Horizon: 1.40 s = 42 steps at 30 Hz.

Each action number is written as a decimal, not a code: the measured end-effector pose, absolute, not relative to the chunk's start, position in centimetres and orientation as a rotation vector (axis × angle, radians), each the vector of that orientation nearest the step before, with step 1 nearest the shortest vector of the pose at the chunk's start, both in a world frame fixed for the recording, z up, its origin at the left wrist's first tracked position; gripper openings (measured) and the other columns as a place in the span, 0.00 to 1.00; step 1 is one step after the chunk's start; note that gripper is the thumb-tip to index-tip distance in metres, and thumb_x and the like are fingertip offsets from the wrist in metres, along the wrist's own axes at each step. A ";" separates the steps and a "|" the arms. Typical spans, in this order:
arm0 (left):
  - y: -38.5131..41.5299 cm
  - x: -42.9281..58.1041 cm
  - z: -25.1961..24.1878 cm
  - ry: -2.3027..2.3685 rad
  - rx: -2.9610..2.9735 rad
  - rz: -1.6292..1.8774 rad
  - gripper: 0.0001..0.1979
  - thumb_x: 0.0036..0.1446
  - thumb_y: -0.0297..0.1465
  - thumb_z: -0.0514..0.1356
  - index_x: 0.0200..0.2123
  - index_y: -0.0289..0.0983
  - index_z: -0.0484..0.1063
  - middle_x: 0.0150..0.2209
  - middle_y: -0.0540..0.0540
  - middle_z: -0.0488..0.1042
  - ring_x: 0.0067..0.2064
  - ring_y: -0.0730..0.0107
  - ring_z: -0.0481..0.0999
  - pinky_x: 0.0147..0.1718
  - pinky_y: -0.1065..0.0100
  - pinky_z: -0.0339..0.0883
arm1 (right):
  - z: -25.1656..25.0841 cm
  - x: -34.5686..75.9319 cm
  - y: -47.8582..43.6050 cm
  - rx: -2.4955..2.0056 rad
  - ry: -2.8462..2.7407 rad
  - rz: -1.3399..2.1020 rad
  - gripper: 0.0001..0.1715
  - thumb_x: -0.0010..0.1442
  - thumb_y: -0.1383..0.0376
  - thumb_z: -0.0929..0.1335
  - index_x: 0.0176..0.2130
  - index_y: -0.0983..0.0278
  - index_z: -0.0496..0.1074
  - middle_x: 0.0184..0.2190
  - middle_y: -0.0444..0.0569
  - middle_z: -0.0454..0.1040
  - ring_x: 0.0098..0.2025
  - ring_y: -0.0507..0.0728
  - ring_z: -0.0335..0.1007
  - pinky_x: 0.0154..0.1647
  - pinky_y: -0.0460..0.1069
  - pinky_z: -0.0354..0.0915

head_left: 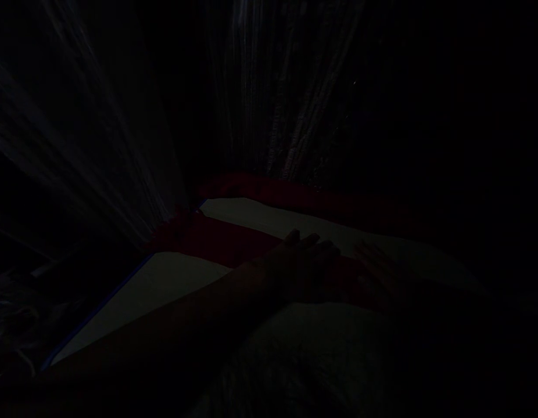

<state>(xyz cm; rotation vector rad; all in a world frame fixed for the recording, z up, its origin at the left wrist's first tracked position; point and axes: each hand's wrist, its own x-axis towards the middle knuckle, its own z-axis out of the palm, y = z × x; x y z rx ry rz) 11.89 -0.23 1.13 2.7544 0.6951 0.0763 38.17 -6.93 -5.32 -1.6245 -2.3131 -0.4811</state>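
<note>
The picture is very dark. A long red strip of fabric [234, 238] lies across a pale, flat surface [173, 276] with a blue edge on its left. My left hand [301, 255] reaches in from the lower left and rests palm down on the red strip, fingers stretched out. Close by on the right, my right hand [377, 270] is also over the strip with its fingers extended; its outline is faint and slightly blurred. Neither hand visibly grips anything. Much of the right arm is lost in shadow.
More red fabric [269, 188] runs along the far side of the pale surface. Behind it hang many thin strands or threads [290, 133], with others [107, 110] at the upper left. A tangled, unclear heap [16, 316] is at the lower left.
</note>
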 end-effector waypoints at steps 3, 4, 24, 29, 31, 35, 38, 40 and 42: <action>-0.2 11.9 1.1 0.693 2.739 0.062 0.47 0.64 0.61 0.43 0.74 0.36 0.43 0.74 0.42 0.42 0.75 0.48 0.38 0.71 0.41 0.29 | -5.1 37.9 -7.0 -1.721 -2.274 -0.430 0.33 0.71 0.51 0.52 0.69 0.59 0.53 0.70 0.49 0.55 0.72 0.61 0.48 0.68 0.71 0.48; -0.2 11.9 1.1 0.691 2.738 0.065 0.47 0.64 0.62 0.42 0.74 0.36 0.43 0.75 0.42 0.42 0.75 0.48 0.38 0.71 0.41 0.29 | -5.0 37.7 -7.0 -1.744 -2.278 -0.415 0.33 0.71 0.50 0.52 0.69 0.59 0.55 0.70 0.49 0.55 0.72 0.60 0.49 0.68 0.71 0.47; -0.3 11.9 1.2 0.696 2.749 0.082 0.47 0.64 0.60 0.45 0.74 0.35 0.43 0.74 0.41 0.42 0.75 0.47 0.39 0.70 0.40 0.30 | -5.6 38.2 -7.1 -1.725 -2.304 -0.423 0.34 0.72 0.52 0.51 0.68 0.61 0.57 0.69 0.51 0.58 0.71 0.62 0.51 0.69 0.70 0.47; -0.3 12.0 1.1 0.695 2.733 0.077 0.47 0.64 0.61 0.45 0.74 0.36 0.42 0.75 0.42 0.42 0.75 0.47 0.39 0.70 0.39 0.30 | -5.7 38.9 -7.2 -1.720 -2.346 -0.409 0.35 0.71 0.52 0.51 0.68 0.65 0.57 0.69 0.53 0.55 0.72 0.64 0.50 0.68 0.71 0.48; -0.4 12.1 1.2 0.695 2.747 0.089 0.46 0.64 0.61 0.45 0.74 0.37 0.42 0.74 0.41 0.43 0.75 0.46 0.39 0.70 0.39 0.31 | -5.6 39.0 -7.1 -1.708 -2.360 -0.444 0.35 0.72 0.52 0.51 0.68 0.65 0.58 0.69 0.53 0.56 0.71 0.64 0.51 0.67 0.71 0.49; -0.7 12.1 1.6 0.706 2.761 0.083 0.41 0.67 0.58 0.42 0.74 0.42 0.44 0.74 0.42 0.44 0.75 0.46 0.41 0.70 0.39 0.33 | -5.8 39.3 -7.1 -1.688 -2.391 -0.514 0.34 0.72 0.54 0.49 0.68 0.64 0.57 0.70 0.52 0.55 0.72 0.62 0.49 0.68 0.69 0.49; -0.8 12.1 1.8 0.724 2.782 0.053 0.35 0.70 0.53 0.39 0.74 0.46 0.46 0.74 0.44 0.44 0.75 0.47 0.42 0.69 0.38 0.36 | -5.9 39.5 -7.1 -1.687 -2.421 -0.514 0.35 0.72 0.52 0.50 0.69 0.64 0.56 0.70 0.52 0.54 0.72 0.62 0.49 0.68 0.69 0.48; -0.8 12.2 1.8 0.724 2.824 0.055 0.33 0.71 0.51 0.39 0.74 0.46 0.46 0.74 0.43 0.45 0.74 0.47 0.44 0.69 0.38 0.37 | -5.8 39.4 -7.2 -1.719 -2.385 -0.509 0.35 0.72 0.53 0.50 0.69 0.63 0.56 0.70 0.52 0.55 0.71 0.62 0.51 0.69 0.68 0.48; -0.7 12.2 1.7 0.723 2.860 0.053 0.33 0.71 0.50 0.40 0.74 0.46 0.45 0.74 0.43 0.45 0.74 0.46 0.43 0.69 0.38 0.38 | -5.5 39.0 -7.1 -1.703 -2.351 -0.511 0.34 0.72 0.53 0.49 0.70 0.63 0.55 0.70 0.51 0.55 0.71 0.61 0.51 0.69 0.67 0.49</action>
